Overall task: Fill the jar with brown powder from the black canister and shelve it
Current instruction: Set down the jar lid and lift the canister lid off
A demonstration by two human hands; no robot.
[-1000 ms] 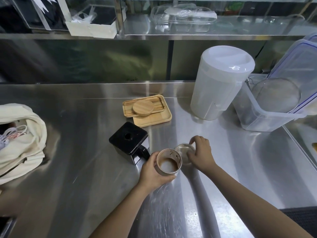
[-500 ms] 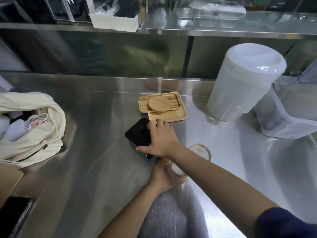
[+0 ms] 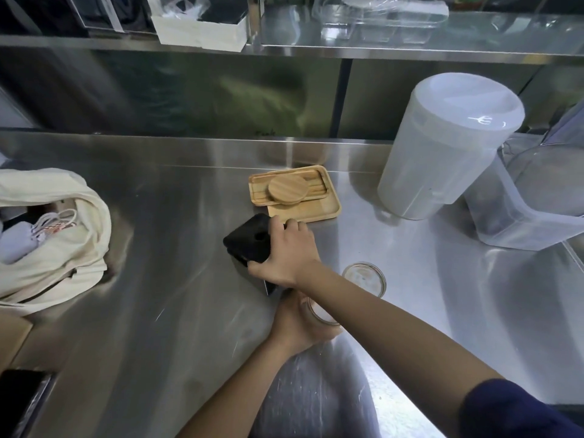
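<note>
at the far left a cloth bag [image 3: 60, 235] sat well apart from the work. the right hand [image 3: 289, 252], crossing over, had its fingers clenched around the black canister [image 3: 249, 238], probably to lift and tip it. below it the left hand [image 3: 298, 327] gripped the jar [image 3: 319, 314] on the counter [image 3: 442, 295], likely steadying it for pouring. the jar's lid [image 3: 365, 277] lay just to its right, out of the way.

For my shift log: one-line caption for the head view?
Right hand grips the black canister while left hand holds the jar; lid lies alongside.
</note>
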